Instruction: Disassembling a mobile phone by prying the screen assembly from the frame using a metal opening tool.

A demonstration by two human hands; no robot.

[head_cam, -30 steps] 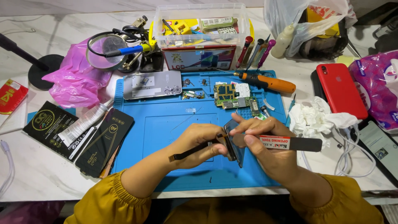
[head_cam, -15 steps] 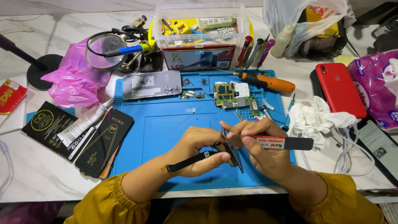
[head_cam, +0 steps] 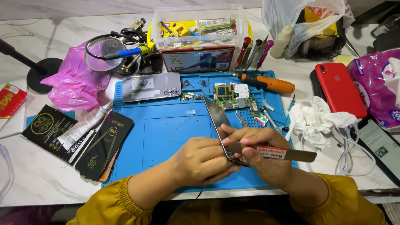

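Both hands meet over the near edge of the blue silicone work mat. Left hand is closed around a thin dark phone screen panel, held on edge and tilted away. Right hand pinches a flat metal opening tool against the panel's lower end.

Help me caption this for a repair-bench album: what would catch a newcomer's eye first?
First, the two hands at the mat's near edge: the left hand grips a thin dark phone panel tilted on edge, while the right hand presses a flat metal opening tool against it. Next, the bright blue mat with a green circuit board, then the red phone on the right.
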